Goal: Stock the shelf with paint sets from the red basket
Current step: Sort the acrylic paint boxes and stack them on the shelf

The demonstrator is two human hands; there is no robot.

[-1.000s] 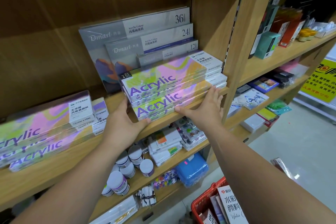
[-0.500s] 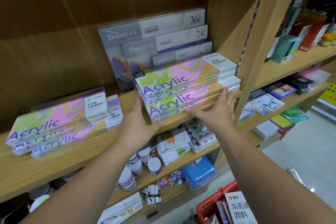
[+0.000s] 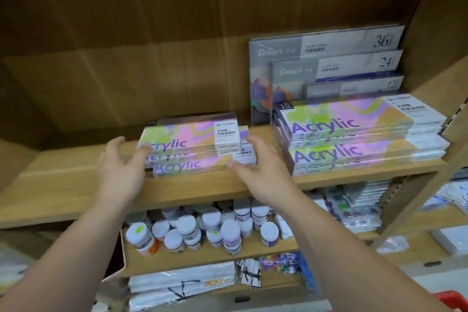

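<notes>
**shelfnoob:** So where were the paint sets at that point, and what were the hands up to?

**aisle9_vet:** Left to right: the left hand (image 3: pixel 119 170) sat at the left end of the short Acrylic stack (image 3: pixel 192 144), which lay flat on the shelf (image 3: pixel 63 185) around mid-frame. Its fingers were loosely curved with the thumb up by the front corner, not clamped on anything. The right hand (image 3: pixel 263 175) mirrored it at the stack's right end, just as loose. The frame was smeary, so I couldn't tell if either one was actually touching the boxes. Further right, the taller Acrylic stack (image 3: pixel 354 139) sat squared up, with grey Dmart boxes (image 3: pixel 326 58) standing behind it. Only a sliver of the red basket (image 3: pixel 453 297) showed in the bottom right corner.

**shelfnoob:** How'd those boxes handle, you reckon?

**aisle9_vet:** Guessing here: they looked like flat, stiff, glossy-wrapped boxes, so probably slick against each other. The short stack was staggered, with the lowest box poking out front. One box looked light, but a stack could shear sideways. I'd have taken it by both short ends, palms squeezing in and thumbs on the front edge, and slid it rather than lifted. The boxes didn't look fragile, though tubes inside wouldn't love a drop.
</notes>
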